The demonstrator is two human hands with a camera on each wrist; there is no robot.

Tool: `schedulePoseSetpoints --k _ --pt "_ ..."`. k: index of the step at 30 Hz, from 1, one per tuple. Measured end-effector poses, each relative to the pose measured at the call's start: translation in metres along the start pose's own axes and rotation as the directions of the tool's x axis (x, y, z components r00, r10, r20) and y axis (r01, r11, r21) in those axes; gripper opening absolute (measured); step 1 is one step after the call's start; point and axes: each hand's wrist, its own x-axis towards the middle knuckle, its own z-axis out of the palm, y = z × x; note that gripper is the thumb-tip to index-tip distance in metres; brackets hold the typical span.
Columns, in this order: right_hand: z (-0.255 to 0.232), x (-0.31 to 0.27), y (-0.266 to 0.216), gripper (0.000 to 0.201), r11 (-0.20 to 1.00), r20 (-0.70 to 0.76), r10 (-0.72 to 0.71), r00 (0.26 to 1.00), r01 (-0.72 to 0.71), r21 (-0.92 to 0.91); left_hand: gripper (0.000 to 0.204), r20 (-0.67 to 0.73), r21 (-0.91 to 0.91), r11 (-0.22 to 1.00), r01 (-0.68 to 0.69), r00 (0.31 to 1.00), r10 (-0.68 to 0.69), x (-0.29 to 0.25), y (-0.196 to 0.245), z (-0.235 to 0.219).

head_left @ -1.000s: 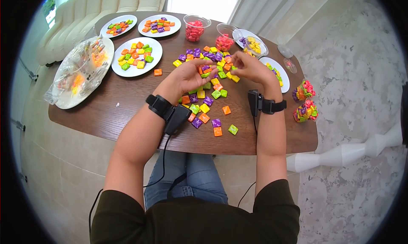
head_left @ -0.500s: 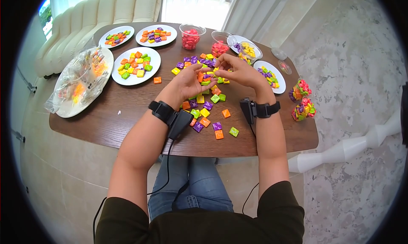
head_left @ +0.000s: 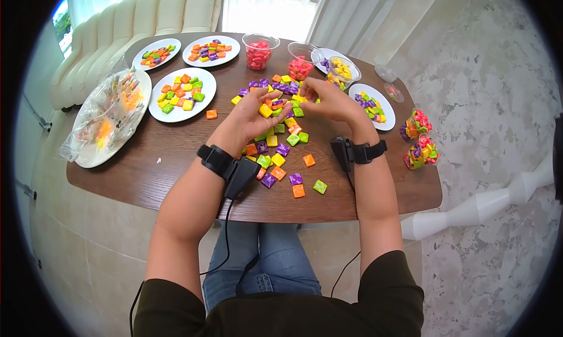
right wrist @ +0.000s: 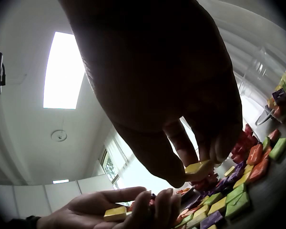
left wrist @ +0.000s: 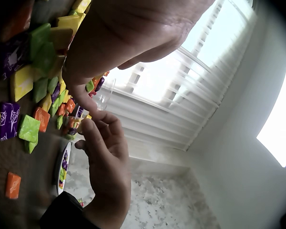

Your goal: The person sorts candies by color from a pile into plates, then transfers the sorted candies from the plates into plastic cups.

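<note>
My left hand (head_left: 256,115) is palm up over the pile of wrapped square candies (head_left: 287,139), its fingers loosely bent. A yellow candy (right wrist: 115,213) rests on this palm. Facing it, my right hand (head_left: 333,101) hangs a little higher, fingers pointing down and inward. In the right wrist view its thumb and fingers pinch another yellow candy (right wrist: 199,168). Purple, green, orange and yellow candies (left wrist: 24,83) lie under and around the hands; some are hidden behind them.
White plates of candies (head_left: 153,105) stand on the left, beside a platter under plastic (head_left: 88,155). Clear cups with red candies (head_left: 258,56) line the back. On the right are another plate (head_left: 384,124) and two filled cups (head_left: 421,152). The table's front edge (head_left: 281,221) is near my lap.
A yellow candy now shows on my left palm, where none was visible before. The hands came closer together, then moved slightly apart. The head view has shifted a little.
</note>
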Motion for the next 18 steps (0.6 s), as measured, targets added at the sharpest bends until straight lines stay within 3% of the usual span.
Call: schedulePoseSetpoints --k 3,4,7,8,9,11,12,14,15,16,18 --pt "0.005 -0.001 -0.023 0.025 0.954 -0.213 -0.185 0.959 0.228 0.196 0.033 0.091 -0.007 0.997 0.076 0.993 -0.075 0.003 0.001 -0.006" --pt "0.007 -0.003 -0.033 0.031 0.949 -0.219 -0.172 0.96 0.221 0.224 0.03 0.064 -0.015 0.999 0.049 0.997 -0.048 -0.005 -0.002 0.005" --pt "0.02 0.003 -0.034 0.034 0.921 -0.263 0.077 0.962 0.032 0.388 0.027 0.043 -0.009 1.0 0.02 0.999 -0.02 0.008 0.002 -0.009" --pt "0.025 0.008 -0.027 0.042 0.892 -0.24 0.138 0.961 -0.015 0.453 0.023 0.078 0.084 0.996 0.008 0.997 -0.014 0.012 0.005 -0.014" --pt "0.029 0.01 -0.026 0.045 0.824 -0.179 0.182 0.967 -0.051 0.564 0.022 0.044 0.21 0.969 -0.133 0.991 0.126 0.01 0.004 -0.012" --pt "0.035 0.01 -0.028 0.051 0.649 -0.047 0.24 0.97 -0.124 0.75 0.02 0.046 0.45 0.807 -0.383 0.912 0.407 0.002 0.0 -0.004" --pt "0.038 0.005 -0.032 0.053 0.516 0.065 0.238 0.969 -0.183 0.837 0.017 0.058 0.554 0.707 -0.44 0.867 0.494 -0.001 -0.002 0.003" --pt "0.043 0.007 -0.027 0.054 0.249 0.269 0.109 0.957 -0.288 0.925 0.019 0.209 0.759 0.385 -0.525 0.756 0.62 -0.003 -0.001 0.007" --pt "0.047 0.007 -0.029 0.054 0.134 0.323 0.063 0.944 -0.329 0.935 0.02 0.3 0.817 0.198 -0.541 0.692 0.656 -0.005 -0.002 0.009" --pt "0.052 0.01 -0.027 0.055 0.063 0.33 0.041 0.943 -0.332 0.941 0.023 0.338 0.825 0.156 -0.544 0.695 0.635 -0.014 -0.006 0.019" --pt "0.059 0.016 -0.024 0.057 -0.078 0.344 -0.012 0.939 -0.344 0.936 0.024 0.502 0.8 -0.041 -0.598 0.631 0.592 -0.001 -0.006 0.011"
